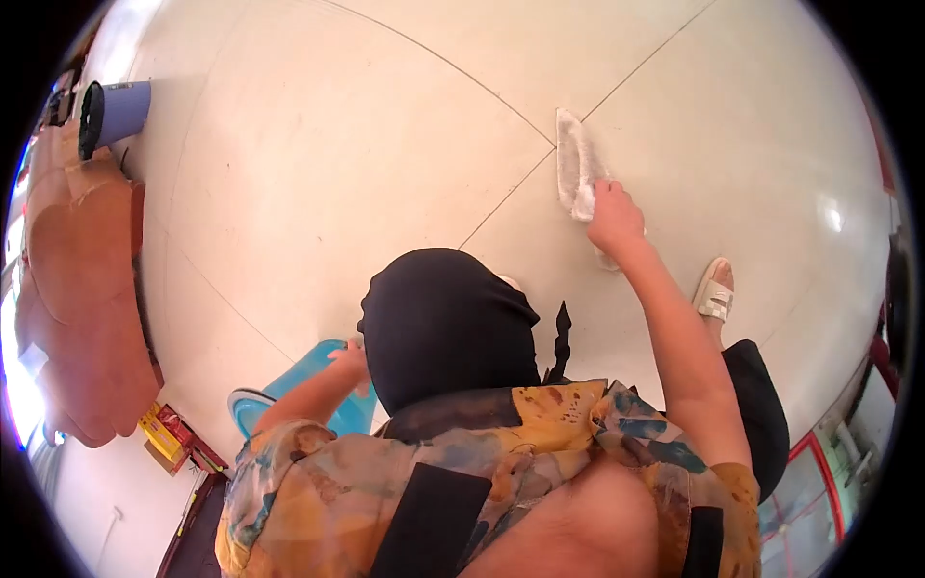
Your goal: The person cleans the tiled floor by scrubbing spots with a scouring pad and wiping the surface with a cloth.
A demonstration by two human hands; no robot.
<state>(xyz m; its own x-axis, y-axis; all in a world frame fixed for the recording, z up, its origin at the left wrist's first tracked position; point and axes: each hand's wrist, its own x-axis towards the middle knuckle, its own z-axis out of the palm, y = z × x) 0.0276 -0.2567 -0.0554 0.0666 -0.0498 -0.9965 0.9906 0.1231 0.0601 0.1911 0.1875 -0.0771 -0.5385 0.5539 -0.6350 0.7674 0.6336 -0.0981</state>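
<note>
My right hand (617, 220) reaches down to the floor, its fingers closed on a white fluffy cloth (576, 169) that lies long and narrow on the tiles. Part of the cloth shows past the far side of the hand, and part sticks out below it. At the lower left, my left hand (353, 364) is at the edge of a light blue plastic container (313, 371), fingers bent over its rim. My left forearm and black-clad knee (448, 318) hide much of the container, so its full shape does not show.
Pale floor tiles (318, 144) with dark joints spread ahead. A brown leather-like sofa (82, 260) and a blue-purple bin (120, 111) stand at the left, near yellow and red boxes (169, 435). My sandalled foot (716, 289) is at the right, near a red-framed object (819, 486).
</note>
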